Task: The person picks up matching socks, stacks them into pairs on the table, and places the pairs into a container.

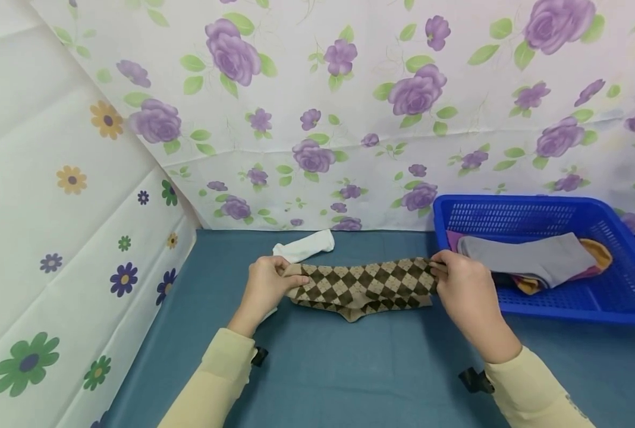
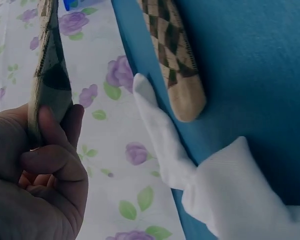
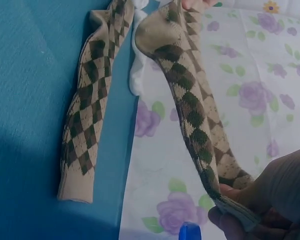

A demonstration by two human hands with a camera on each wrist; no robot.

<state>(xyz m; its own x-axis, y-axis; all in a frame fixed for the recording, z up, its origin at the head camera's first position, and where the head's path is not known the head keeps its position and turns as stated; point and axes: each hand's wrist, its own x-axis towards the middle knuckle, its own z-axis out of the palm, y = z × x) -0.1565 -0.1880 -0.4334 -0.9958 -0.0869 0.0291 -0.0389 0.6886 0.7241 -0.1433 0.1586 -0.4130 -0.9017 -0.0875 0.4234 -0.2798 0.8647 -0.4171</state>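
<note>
A brown and beige argyle sock (image 1: 371,278) is stretched sideways between both hands, raised above the table. My left hand (image 1: 266,285) pinches its toe end between thumb and fingers. At the other end, the cuff is gripped by my right hand (image 1: 464,291). Below it a matching argyle sock (image 3: 87,120) lies lengthwise on the blue table; in the head view the held sock partly covers it. White fabric (image 2: 225,187), which looks like a sock or socks, lies near the left hand, partly hidden behind that hand in the head view.
A blue plastic basket (image 1: 510,312) stands at the right on the blue-covered table (image 1: 344,374). Inside it lie a grey sock (image 1: 531,255) and other purple and mustard pieces. Flower-printed sheets (image 1: 274,119) rise behind and at the left. Dark wrist devices (image 1: 476,380) sit near the sleeves.
</note>
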